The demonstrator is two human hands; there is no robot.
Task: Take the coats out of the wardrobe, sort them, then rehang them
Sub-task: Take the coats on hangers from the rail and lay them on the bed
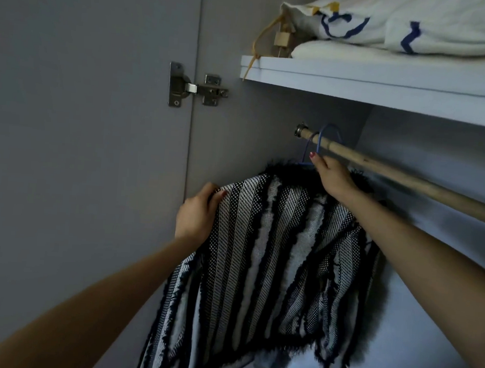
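Forearms reach up from six o'clock toward the striped coat [273, 259], which hangs at centre on a blue hanger [323, 140] hooked over the wooden rail [410, 179]. Left hand [197, 213] grips the coat's shoulder at nine o'clock; right hand [333, 176] pinches the hanger's neck. Folded bedding [407, 25] lies on the shelf [388, 88] at one o'clock.

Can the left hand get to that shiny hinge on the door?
Probably yes. The left hand grips the coat edge just below the hinge, and only bare door lies between them. It would have to let go of the coat first.
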